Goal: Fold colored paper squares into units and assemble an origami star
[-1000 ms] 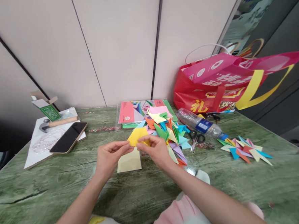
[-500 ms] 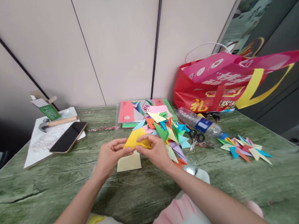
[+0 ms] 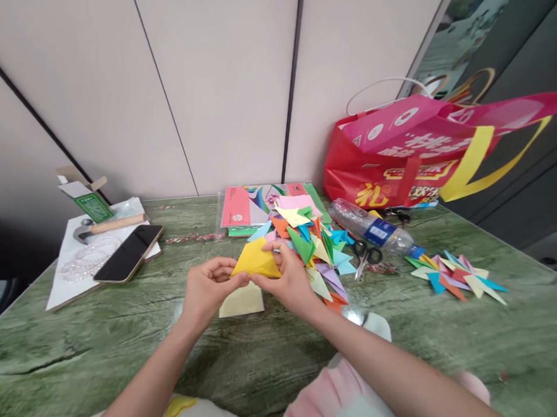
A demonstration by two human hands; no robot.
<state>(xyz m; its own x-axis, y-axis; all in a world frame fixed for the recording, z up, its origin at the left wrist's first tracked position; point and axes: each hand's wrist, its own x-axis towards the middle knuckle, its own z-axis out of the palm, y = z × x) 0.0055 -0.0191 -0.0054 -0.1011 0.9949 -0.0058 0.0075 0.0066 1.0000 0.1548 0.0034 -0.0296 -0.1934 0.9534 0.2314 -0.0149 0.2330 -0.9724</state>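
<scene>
Both hands hold a folded piece of yellow paper in the air above the table. My left hand pinches its left corner between thumb and fingers. At the lower right edge, my right hand grips it with the thumb in front and the fingers behind. Beneath the paper, a pale yellow paper square lies flat on the table. Just beyond my right hand is a heap of folded paper pieces in many colours, partly hidden by that hand.
Behind the heap lie paper packs. Scissors, a plastic bottle and a multicoloured folded-paper star are to the right, a red bag behind. At left, a phone, a hammer and a small box rest on a white board.
My right fingers have shifted along the yellow paper, with the thumb now lower on its edge. The paper is tilted slightly differently. My left hand keeps its pinch.
</scene>
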